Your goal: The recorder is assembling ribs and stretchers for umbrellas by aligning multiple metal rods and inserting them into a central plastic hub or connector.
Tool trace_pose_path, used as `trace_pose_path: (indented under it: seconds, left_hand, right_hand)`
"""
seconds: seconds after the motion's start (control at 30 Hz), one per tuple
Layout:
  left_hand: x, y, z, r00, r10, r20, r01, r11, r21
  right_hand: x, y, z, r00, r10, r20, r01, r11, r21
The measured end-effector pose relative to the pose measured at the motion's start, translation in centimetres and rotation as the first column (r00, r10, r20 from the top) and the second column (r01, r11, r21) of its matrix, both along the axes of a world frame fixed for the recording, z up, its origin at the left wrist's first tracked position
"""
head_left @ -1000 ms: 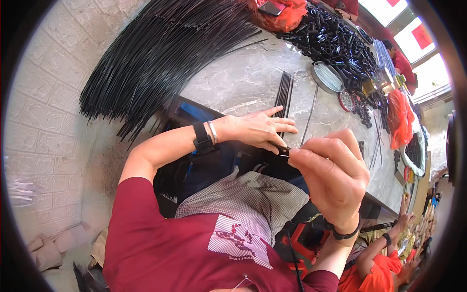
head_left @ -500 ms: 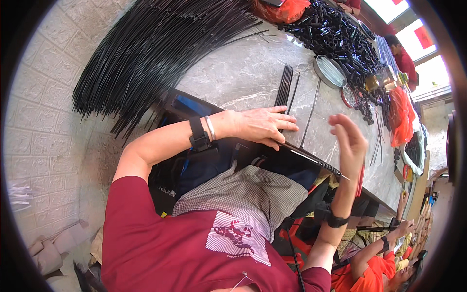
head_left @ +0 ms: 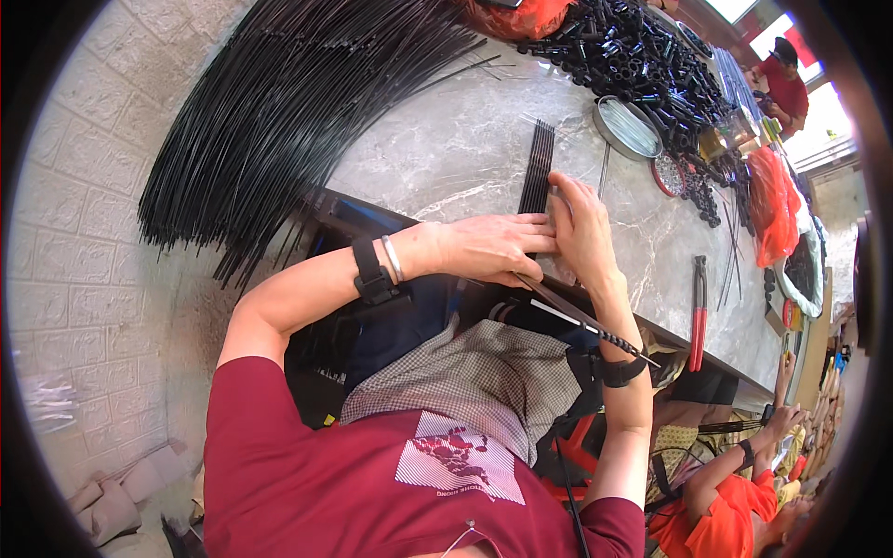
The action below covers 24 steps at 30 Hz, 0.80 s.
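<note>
A row of thin black rods [head_left: 537,172] lies side by side on the grey marbled table [head_left: 446,139]. My left hand [head_left: 493,246] reaches across the table's near edge, its fingers over the near ends of the row. Beneath them its thumb side closes on a slim dark rod with a beaded end [head_left: 619,342], which slants down to the right over my right forearm. My right hand [head_left: 586,228] leans against the right side of the row with fingers stretched and a gap before the thumb, touching my left fingertips. Whatever lies under both hands is hidden.
A large heap of long black rods [head_left: 279,121] covers the far left. Black tubular pieces [head_left: 633,56] pile up at the back, beside a round metal tin [head_left: 630,127]. Red-handled pliers [head_left: 698,316] lie to the right. A co-worker in orange [head_left: 726,511] sits nearby.
My right hand has moved left and away from me, from above the table's right part to the row. The single rod beside the row is no longer seen apart. The pliers have come into full view.
</note>
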<state>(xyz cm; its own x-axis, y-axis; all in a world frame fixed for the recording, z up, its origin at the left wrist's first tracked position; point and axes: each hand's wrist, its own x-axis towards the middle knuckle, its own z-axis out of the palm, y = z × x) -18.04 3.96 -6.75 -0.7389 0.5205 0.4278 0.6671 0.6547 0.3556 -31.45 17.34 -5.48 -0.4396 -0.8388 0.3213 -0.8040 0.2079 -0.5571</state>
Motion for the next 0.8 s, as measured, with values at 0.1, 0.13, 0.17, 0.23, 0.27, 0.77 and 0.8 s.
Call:
trace_pose_path:
  seconds: [0.1,0.13,0.17,0.23,0.27,0.77,0.8]
  left_hand:
    - [0.1,-0.1,0.0,1.0,-0.004,0.019,0.004,1.0,0.009]
    - [0.1,-0.1,0.1,1.0,-0.025,0.003,0.025,0.999,-0.037]
    - [0.1,-0.2,0.2,0.999,-0.046,-0.014,0.045,0.995,-0.084]
    - [0.7,0.2,0.2,0.998,-0.046,-0.046,0.039,0.991,-0.131]
    - [1.0,0.5,0.3,0.996,-0.05,-0.078,0.036,0.983,-0.178]
    - [4.3,8.8,6.5,0.955,0.036,-0.293,-0.057,0.996,-0.063]
    - [4.5,9.2,6.8,0.97,0.083,-0.229,-0.089,0.996,-0.016]
  right_hand:
    - [-0.2,0.2,-0.4,0.99,0.025,-0.136,-0.023,1.0,0.013]
    - [-0.3,0.4,0.0,0.986,0.062,-0.156,-0.054,0.997,0.059]
    - [-0.4,0.7,0.5,0.979,0.1,-0.176,-0.083,0.991,0.103]
    - [-0.8,1.6,1.2,0.986,0.156,-0.053,-0.15,0.983,0.101]
    - [-1.1,2.3,1.7,0.976,0.207,0.069,-0.213,0.973,0.092]
    - [4.4,7.7,-0.8,0.869,0.494,0.036,-0.462,0.836,-0.296]
    - [4.5,7.9,-1.0,0.876,0.482,0.028,-0.453,0.84,-0.298]
